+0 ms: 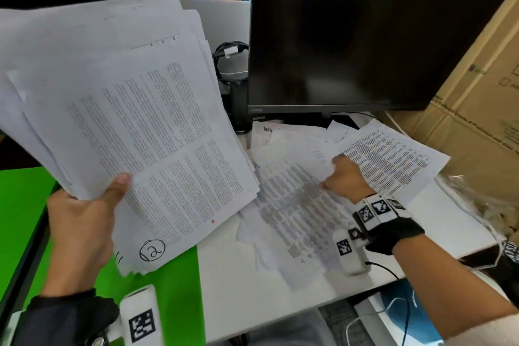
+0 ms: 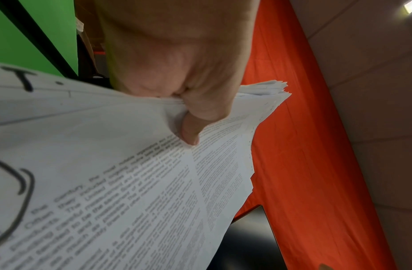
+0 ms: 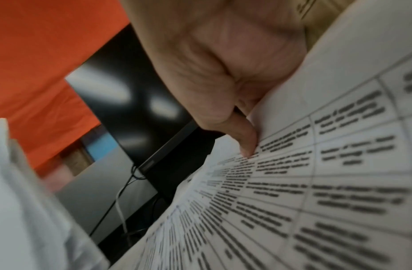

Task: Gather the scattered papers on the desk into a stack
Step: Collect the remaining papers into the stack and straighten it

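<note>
Head view is showing a thick, uneven sheaf of papers (image 1: 134, 109) filling the upper left of the frame, thin white sheets fanned at their edges, the top one carrying dense printed columns and a hand-drawn circled number near its lower corner. The left hand (image 1: 84, 222) is gripping this sheaf at its lower left edge, thumb (image 2: 191, 127) lying across the printed face and the other fingers hidden beneath. At centre right, loose sheets (image 1: 297, 205) are lying overlapped and crumpled on the white desk (image 1: 238, 289), one printed with a grid of grey cells. The right hand (image 1: 345, 180) is pinching a sheet with a printed table (image 1: 393, 160), thumb on top and fingers curled under its edge; the right wrist view is showing that thumb (image 3: 246, 138) pressing on the ruled cells. A green sheet (image 1: 174, 303) is lying flat at lower left. A black monitor (image 1: 351, 31) is standing behind the loose sheets, with a brown cardboard box (image 1: 483, 109) at the right edge.
</note>
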A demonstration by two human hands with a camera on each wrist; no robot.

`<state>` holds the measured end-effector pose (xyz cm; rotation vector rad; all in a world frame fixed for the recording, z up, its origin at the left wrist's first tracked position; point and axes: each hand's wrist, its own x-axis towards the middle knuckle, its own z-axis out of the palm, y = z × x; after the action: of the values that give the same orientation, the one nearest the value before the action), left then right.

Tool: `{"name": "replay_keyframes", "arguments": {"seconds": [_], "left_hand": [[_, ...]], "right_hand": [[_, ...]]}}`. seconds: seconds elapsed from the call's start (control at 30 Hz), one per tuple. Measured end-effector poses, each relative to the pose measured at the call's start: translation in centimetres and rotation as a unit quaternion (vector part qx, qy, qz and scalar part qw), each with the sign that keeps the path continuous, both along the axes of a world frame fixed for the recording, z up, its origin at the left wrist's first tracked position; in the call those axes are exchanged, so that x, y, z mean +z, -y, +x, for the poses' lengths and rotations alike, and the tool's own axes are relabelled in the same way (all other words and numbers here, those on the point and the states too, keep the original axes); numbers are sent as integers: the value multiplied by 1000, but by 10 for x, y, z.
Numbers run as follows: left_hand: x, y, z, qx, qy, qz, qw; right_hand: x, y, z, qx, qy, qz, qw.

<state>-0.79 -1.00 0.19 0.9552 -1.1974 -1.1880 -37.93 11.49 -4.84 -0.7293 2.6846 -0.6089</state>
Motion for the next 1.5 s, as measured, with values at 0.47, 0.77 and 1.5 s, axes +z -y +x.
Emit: {"name": "replay_keyframes", "arguments": {"seconds": [0.47, 0.77, 1.5], "left_hand": [[-10, -2, -17, -35, -19, 26, 999], [-14, -9, -30, -61, -26, 37, 997], [-20, -19, -65, -131, -24, 61, 989]], "right_hand": [[-8, 6, -33, -90, -8, 98, 991], [-1, 8, -30, -123, -19, 66, 990], [28, -109, -78, -252, 48, -88, 963]]}}
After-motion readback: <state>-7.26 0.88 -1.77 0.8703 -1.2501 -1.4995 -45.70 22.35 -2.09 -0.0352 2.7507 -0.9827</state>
